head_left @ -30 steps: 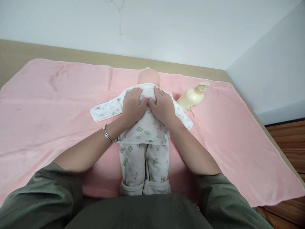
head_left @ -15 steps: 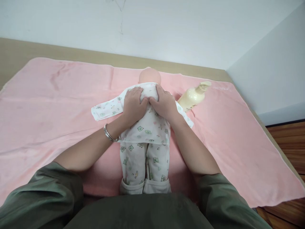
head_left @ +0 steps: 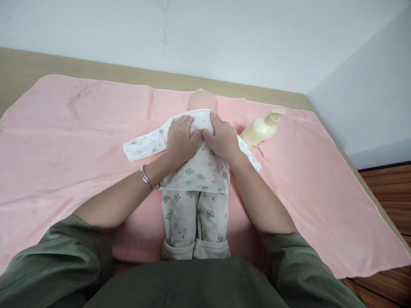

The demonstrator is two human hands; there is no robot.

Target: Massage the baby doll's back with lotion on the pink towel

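A baby doll (head_left: pixel 203 100) lies with its head away from me, dressed in a white printed top (head_left: pixel 199 173) and matching trousers (head_left: pixel 183 214). My left hand (head_left: pixel 181 139) rests flat on the left of the upper back or chest; which side faces up I cannot tell. Opposite it, my right hand (head_left: pixel 223 139) lies on the right of the upper body, fingers pointing toward the head. Both thumbs nearly meet at the middle. Neither hand grips the cloth. One sleeve (head_left: pixel 144 145) stretches out to the left; the other sticks out under my right wrist.
A cream pump bottle (head_left: pixel 258 131) leans or lies right of the doll, close to its sleeve. Beneath everything spreads a pink blanket (head_left: pixel 308 179) on a wooden table (head_left: pixel 19 64). White walls (head_left: pixel 224 38) bound the back and right.
Almost nothing differs. Both hands keep their place on the doll's top, and the view has shifted very slightly.
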